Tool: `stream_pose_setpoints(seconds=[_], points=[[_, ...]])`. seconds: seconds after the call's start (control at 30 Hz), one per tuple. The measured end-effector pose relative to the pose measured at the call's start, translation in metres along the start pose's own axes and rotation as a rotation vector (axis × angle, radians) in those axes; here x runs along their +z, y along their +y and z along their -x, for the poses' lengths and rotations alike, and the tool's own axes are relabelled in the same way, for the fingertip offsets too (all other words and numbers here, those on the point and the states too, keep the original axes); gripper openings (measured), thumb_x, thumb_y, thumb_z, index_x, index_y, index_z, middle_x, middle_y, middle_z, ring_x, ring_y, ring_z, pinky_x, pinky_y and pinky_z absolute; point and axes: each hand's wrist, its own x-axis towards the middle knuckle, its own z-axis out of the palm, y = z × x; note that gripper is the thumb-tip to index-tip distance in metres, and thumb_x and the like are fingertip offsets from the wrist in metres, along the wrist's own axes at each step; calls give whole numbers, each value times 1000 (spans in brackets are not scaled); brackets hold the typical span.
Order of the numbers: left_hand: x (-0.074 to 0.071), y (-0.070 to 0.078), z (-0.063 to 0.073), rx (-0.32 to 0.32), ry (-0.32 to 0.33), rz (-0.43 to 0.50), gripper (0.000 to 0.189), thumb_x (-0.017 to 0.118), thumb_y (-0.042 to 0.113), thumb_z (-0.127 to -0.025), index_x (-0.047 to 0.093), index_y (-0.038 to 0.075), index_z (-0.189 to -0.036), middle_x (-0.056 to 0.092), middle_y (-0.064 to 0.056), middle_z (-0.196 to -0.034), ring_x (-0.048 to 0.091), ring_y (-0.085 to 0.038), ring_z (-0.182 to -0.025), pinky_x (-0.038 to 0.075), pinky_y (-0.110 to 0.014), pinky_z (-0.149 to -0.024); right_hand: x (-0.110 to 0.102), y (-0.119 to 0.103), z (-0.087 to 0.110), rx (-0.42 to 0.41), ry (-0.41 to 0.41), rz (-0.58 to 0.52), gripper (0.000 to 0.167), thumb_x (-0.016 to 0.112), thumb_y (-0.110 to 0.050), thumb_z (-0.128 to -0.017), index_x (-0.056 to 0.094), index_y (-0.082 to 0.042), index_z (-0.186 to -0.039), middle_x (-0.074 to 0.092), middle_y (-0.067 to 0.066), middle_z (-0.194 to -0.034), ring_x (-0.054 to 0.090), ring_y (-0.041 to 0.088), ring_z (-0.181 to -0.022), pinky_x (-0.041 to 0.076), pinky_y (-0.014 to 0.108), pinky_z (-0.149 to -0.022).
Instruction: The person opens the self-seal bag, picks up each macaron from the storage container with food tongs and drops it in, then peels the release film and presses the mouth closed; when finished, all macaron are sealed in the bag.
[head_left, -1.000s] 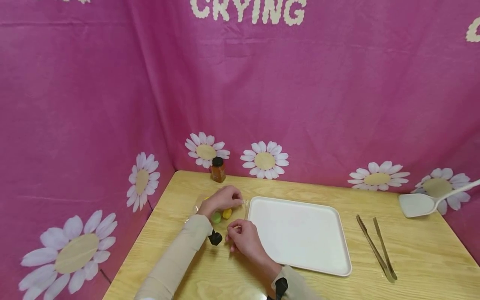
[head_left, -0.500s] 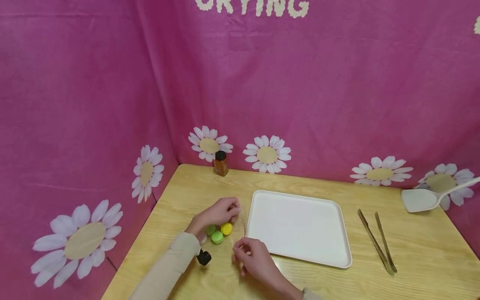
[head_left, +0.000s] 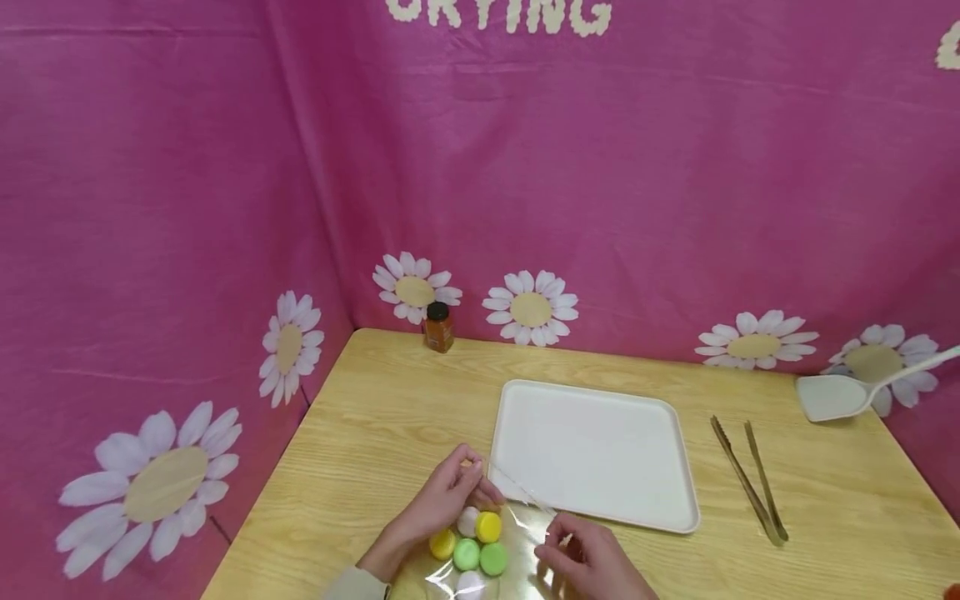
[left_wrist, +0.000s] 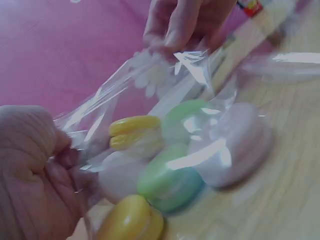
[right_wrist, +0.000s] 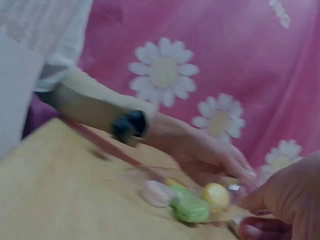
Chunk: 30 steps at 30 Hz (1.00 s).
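A clear plastic bag (left_wrist: 192, 67) holds several macarons in yellow (head_left: 488, 527), green (head_left: 493, 558) and pale pink (left_wrist: 240, 145). In the head view it lies near the front of the table, just below the white tray (head_left: 592, 454). My left hand (head_left: 442, 500) pinches one side of the bag's edge. On the other side, my right hand (head_left: 588, 554) pinches the same edge, so the film stretches taut between them. The macarons sit loosely grouped inside, nearer my left hand. In the right wrist view the bag is blurred, with both hands close together.
Brown metal tongs (head_left: 750, 487) lie spread to the right of the tray. A white spatula (head_left: 836, 398) rests at the far right edge. A jar with a black lid (head_left: 438, 327) stands at the back left, against the pink cloth (head_left: 600, 167).
Both hands have moved toward me and to the right, bringing the bag of macarons along from beside the tray's left edge. The macarons, earlier partly behind my left arm, now show plainly.
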Motion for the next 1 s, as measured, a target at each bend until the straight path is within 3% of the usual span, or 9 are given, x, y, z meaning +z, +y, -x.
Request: stream_pose_setpoints(seconds=[0.13, 0.23, 0.33, 0.4, 0.5, 0.67, 0.83, 1.0], points=[[22, 0, -5, 21, 100, 110, 32, 36, 21, -115, 39, -11, -118, 72, -35, -96, 78, -25, -83, 62, -30, -77, -20, 3, 1, -134, 179, 149, 13, 75, -13, -96, 66, -16, -87, 67, -9, -76, 54, -4, -68, 48, 22, -56], [37, 0, -8, 40, 189, 161, 33, 38, 24, -115, 40, -9, -118, 72, -35, -94, 78, -22, -81, 63, -31, -75, -30, 3, -1, -150, 320, 195, 17, 80, -7, -90, 66, -17, -88, 65, -12, -74, 52, -3, -65, 47, 21, -54], [50, 1, -10, 60, 270, 194, 33, 37, 25, -115, 40, -8, -119, 72, -35, -93, 78, -22, -81, 63, -31, -73, -34, 4, -3, -160, 415, 178, 26, 81, 2, -85, 66, -10, -102, 67, -10, -74, 57, 0, -66, 49, 22, -55], [57, 2, -11, 70, 318, 220, 33, 37, 25, -115, 40, -8, -119, 72, -35, -95, 78, -22, -81, 63, -31, -72, -35, 6, -4, -125, 454, 119, 37, 81, 6, -84, 62, -3, -114, 70, -5, -75, 60, 2, -68, 50, 23, -58], [62, 2, -14, 80, 364, 240, 33, 37, 23, -115, 39, -9, -120, 72, -35, -97, 78, -25, -81, 63, -30, -71, -35, 9, -8, 8, 480, -43, 48, 79, 8, -85, 56, 3, -127, 73, 2, -78, 62, 6, -70, 50, 22, -63], [64, 2, -17, 48, 393, 222, 34, 35, 23, -116, 38, -11, -121, 73, -33, -97, 78, -26, -83, 62, -28, -72, -31, 18, -17, 260, 534, -261, 33, 78, 0, -91, 67, 7, -121, 75, 7, -87, 66, 7, -74, 54, 20, -67], [63, 1, -17, 19, 410, 228, 35, 35, 25, -116, 38, -10, -121, 74, -31, -97, 78, -26, -83, 62, -27, -72, -28, 20, -25, 381, 548, -313, 28, 75, -14, -97, 74, 7, -115, 78, 9, -94, 70, 10, -79, 57, 24, -67], [63, 0, -16, 11, 414, 239, 35, 37, 26, -115, 39, -8, -122, 74, -30, -98, 78, -29, -84, 62, -28, -73, -27, 19, -32, 404, 550, -323, 26, 73, -14, -99, 75, 9, -112, 78, 10, -91, 68, 11, -75, 57, 23, -66]])
